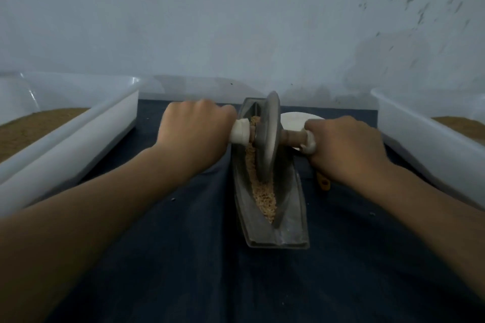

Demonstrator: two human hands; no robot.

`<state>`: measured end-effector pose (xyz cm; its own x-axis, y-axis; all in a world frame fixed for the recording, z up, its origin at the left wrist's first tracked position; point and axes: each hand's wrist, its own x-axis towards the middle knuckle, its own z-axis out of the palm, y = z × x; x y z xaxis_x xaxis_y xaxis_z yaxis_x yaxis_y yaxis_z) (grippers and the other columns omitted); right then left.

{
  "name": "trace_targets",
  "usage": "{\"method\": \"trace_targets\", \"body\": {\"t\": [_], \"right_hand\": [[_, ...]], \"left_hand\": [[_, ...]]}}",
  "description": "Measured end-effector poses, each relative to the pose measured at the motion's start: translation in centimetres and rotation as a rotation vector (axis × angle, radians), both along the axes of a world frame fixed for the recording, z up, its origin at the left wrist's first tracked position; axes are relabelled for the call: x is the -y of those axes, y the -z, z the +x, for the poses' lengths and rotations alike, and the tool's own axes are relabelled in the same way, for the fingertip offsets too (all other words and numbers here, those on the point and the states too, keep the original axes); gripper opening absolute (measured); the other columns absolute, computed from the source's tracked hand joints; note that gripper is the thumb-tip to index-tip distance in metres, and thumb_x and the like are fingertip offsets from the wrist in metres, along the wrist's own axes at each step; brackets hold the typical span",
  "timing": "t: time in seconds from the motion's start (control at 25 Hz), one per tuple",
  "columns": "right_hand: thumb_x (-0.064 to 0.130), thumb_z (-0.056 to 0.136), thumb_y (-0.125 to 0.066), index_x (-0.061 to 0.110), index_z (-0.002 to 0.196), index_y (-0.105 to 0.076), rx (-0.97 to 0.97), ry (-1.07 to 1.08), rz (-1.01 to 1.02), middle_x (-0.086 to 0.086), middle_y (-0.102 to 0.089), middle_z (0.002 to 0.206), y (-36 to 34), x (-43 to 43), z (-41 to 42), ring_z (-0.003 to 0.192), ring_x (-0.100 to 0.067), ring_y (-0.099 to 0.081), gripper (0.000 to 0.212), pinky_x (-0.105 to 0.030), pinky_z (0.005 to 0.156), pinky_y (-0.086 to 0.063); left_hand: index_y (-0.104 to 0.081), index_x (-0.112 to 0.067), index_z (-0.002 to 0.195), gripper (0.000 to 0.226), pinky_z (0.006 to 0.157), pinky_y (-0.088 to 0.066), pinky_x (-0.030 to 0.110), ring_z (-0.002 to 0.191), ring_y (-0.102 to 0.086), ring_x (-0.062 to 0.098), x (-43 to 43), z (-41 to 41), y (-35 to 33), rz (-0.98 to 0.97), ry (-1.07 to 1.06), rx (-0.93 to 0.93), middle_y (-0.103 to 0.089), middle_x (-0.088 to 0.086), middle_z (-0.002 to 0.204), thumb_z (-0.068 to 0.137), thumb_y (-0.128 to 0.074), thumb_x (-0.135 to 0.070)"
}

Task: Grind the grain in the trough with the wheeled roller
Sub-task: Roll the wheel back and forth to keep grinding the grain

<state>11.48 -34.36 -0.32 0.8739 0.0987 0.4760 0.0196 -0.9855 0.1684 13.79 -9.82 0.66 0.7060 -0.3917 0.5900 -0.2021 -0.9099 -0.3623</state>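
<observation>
Within the trough (pixel 294 207), grain (pixel 263 198), left hand (pixel 194 128), right hand (pixel 346 147) gripping wheeled roller (pixel 269 136), brown-filled tubs (pixel 78 126) beside

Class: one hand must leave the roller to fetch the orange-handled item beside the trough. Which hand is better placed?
Right hand, probably: the orange-handled item lies just by it, right of the trough; the left hand would cross the roller.

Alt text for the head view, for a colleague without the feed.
The left hand and right hand each grip a handle of the wheeled roller, whose wheel stands in the trough on crushed grain. The trough lies on a dark cloth between a white left bin and right bin holding brown material; a white dish sits beyond the right hand.
</observation>
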Motion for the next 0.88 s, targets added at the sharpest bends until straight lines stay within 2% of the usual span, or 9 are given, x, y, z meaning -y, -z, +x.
{"method": "trace_targets", "body": {"t": [0.08, 0.2, 0.28, 0.36, 0.48, 0.56, 0.64, 0.76, 0.88], "right_hand": [[0.045, 0.068, -0.058, 0.034, 0.066, -0.039, 0.061, -0.089, -0.023, 0.011, -0.037, 0.052, -0.1, 0.2, -3.7, 0.043, -0.01, -0.034, 0.022, -0.019, 0.044, -0.019], [0.056, 0.07, -0.04, 0.039, 0.072, -0.045, 0.014, -0.151, 0.04, 0.012, -0.038, 0.049, 0.0, 0.9, -6.2, 0.04, -0.013, -0.039, 0.017, -0.021, 0.041, -0.031], [0.051, 0.069, -0.052, 0.038, 0.075, -0.05, -0.085, -0.048, 0.014, 0.01, -0.045, 0.056, -0.2, 0.6, -4.7, 0.047, -0.014, -0.044, 0.015, -0.024, 0.043, -0.034], [0.038, 0.072, -0.066, 0.034, 0.075, -0.051, -0.103, 0.039, -0.02, 0.006, -0.05, 0.064, -0.4, -0.2, -1.2, 0.054, -0.016, -0.045, 0.015, -0.025, 0.046, -0.029], [0.022, 0.083, -0.064, 0.029, 0.087, -0.059, -0.074, 0.067, -0.011, 0.001, -0.053, 0.073, -1.1, -1.4, 4.1, 0.062, -0.019, -0.05, 0.009, -0.025, 0.048, -0.027], [0.02, 0.084, -0.063, 0.028, 0.092, -0.062, -0.072, 0.057, 0.01, 0.001, -0.054, 0.075, -1.5, -1.6, 4.9, 0.066, -0.021, -0.054, 0.011, -0.026, 0.049, -0.03], [0.029, 0.083, -0.064, 0.03, 0.083, -0.057, -0.075, 0.027, 0.006, 0.003, -0.051, 0.071, -1.0, -1.0, 3.0, 0.062, -0.018, -0.05, 0.007, -0.026, 0.049, -0.03], [0.052, 0.073, -0.053, 0.034, 0.073, -0.047, -0.06, -0.059, 0.002, 0.009, -0.043, 0.06, 0.0, 0.3, -2.5, 0.051, -0.013, -0.041, 0.019, -0.025, 0.045, -0.026], [0.056, 0.065, -0.041, 0.039, 0.076, -0.053, 0.026, -0.136, -0.015, 0.011, -0.037, 0.051, -0.2, 1.2, -5.6, 0.041, -0.016, -0.04, 0.024, -0.021, 0.04, -0.033]], "left_hand": [[-0.034, -0.026, 0.073, 0.035, 0.047, -0.014, 0.025, 0.045, -0.027, 0.022, -1.5, -2.9, 0.2, 0.045, 0.052, 0.049, -0.034, -0.005, 0.056, 0.073, -0.068, -0.032], [-0.033, -0.024, 0.068, 0.04, 0.051, -0.008, 0.019, 0.037, -0.031, 0.023, -2.5, -4.5, -0.4, 0.029, 0.121, 0.092, -0.036, -0.002, 0.049, 0.059, -0.072, -0.026], [-0.034, -0.023, 0.067, 0.036, 0.051, -0.007, 0.019, 0.039, -0.027, 0.021, -1.5, -3.3, -0.4, 0.053, 0.065, 0.056, -0.031, -0.002, 0.049, 0.061, -0.069, -0.02], [-0.039, -0.023, 0.07, 0.027, 0.047, -0.013, 0.023, 0.043, -0.035, 0.024, -0.1, -0.3, 0.3, 0.063, -0.001, 0.03, -0.029, -0.002, 0.055, 0.073, -0.066, -0.019], [-0.056, -0.021, 0.087, 0.003, 0.053, -0.031, 0.032, 0.062, -0.054, 0.03, 0.7, 3.6, 0.4, -0.049, -0.038, -0.042, -0.051, 0.004, 0.07, 0.088, -0.058, -0.023], [-0.057, -0.021, 0.09, 0.004, 0.054, -0.033, 0.032, 0.067, -0.057, 0.029, 0.7, 3.9, 0.3, -0.079, -0.058, -0.055, -0.055, 0.004, 0.074, 0.089, -0.059, -0.024], [-0.05, -0.022, 0.084, 0.01, 0.05, -0.028, 0.03, 0.057, -0.046, 0.024, 0.5, 2.3, 0.3, -0.058, -0.03, -0.034, -0.042, -0.001, 0.066, 0.087, -0.059, -0.023], [-0.036, -0.023, 0.074, 0.029, 0.048, -0.009, 0.023, 0.045, -0.02, 0.017, -1.0, -1.9, 0.1, 0.051, 0.088, 0.067, -0.034, -0.004, 0.055, 0.07, -0.065, -0.024], [-0.03, -0.022, 0.07, 0.033, 0.051, -0.008, 0.018, 0.043, -0.018, 0.017, -2.4, -3.8, -0.3, 0.067, 0.198, 0.111, -0.037, -0.002, 0.049, 0.059, -0.062, -0.022]]}}
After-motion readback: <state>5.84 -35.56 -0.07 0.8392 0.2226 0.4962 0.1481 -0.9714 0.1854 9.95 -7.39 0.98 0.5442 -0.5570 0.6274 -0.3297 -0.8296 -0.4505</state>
